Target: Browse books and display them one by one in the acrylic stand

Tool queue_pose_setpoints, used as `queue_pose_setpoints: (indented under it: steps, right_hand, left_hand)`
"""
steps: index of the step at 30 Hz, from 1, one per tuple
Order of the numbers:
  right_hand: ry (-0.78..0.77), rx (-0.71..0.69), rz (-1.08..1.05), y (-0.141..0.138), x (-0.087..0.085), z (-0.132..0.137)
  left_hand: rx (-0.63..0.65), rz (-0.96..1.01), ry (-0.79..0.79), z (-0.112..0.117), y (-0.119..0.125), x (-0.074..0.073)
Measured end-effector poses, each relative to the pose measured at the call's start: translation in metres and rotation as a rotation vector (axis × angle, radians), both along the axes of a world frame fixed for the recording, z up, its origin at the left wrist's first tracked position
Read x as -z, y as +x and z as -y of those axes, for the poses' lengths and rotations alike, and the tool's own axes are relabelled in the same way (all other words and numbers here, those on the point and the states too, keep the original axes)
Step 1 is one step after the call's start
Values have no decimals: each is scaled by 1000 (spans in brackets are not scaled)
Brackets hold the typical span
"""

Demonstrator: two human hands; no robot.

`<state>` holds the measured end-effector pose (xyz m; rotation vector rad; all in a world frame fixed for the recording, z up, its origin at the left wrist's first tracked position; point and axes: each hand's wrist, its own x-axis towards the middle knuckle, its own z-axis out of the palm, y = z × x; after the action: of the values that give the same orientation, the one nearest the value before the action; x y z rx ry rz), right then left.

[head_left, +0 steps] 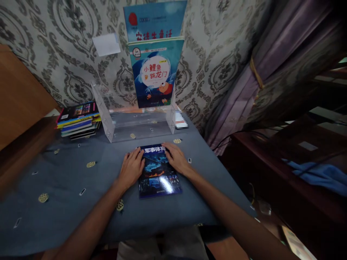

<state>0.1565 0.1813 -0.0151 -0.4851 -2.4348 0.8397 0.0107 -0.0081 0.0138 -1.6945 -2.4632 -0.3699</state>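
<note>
A dark blue book (159, 172) with white Chinese lettering and a fiery scene on its cover lies face up on the cloth-covered table. My left hand (132, 168) rests along its upper left edge, fingers stretched towards the top corner. At the upper right corner, my right hand (176, 157) touches the book with its fingers extended and the thumb over the cover. Behind it stands a clear acrylic rack (141, 131). In the rack's back part, a blue-green book (155, 95) with a fish picture stands upright before a taller blue book (154, 18).
A stack of books (78, 121) lies left of the rack. The grey-blue tablecloth (67, 180) has pineapple prints. A white paper (106, 44) is on the patterned wall. To the right are a tied purple curtain (238, 94) and a blue cloth (320, 177).
</note>
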Motion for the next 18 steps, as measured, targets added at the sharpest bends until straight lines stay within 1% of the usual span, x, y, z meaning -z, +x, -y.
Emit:
queue_pose_setpoints:
  steps: [8, 14, 18]
  right_hand:
    - [-25, 27, -28, 0, 1, -2]
    - [9, 84, -27, -3, 3, -5]
    - [9, 101, -9, -5, 2, -6]
  left_hand:
    - [9, 30, 36, 0, -2, 4]
    - [43, 9, -11, -3, -1, -3]
    - [99, 22, -65, -17, 0, -9]
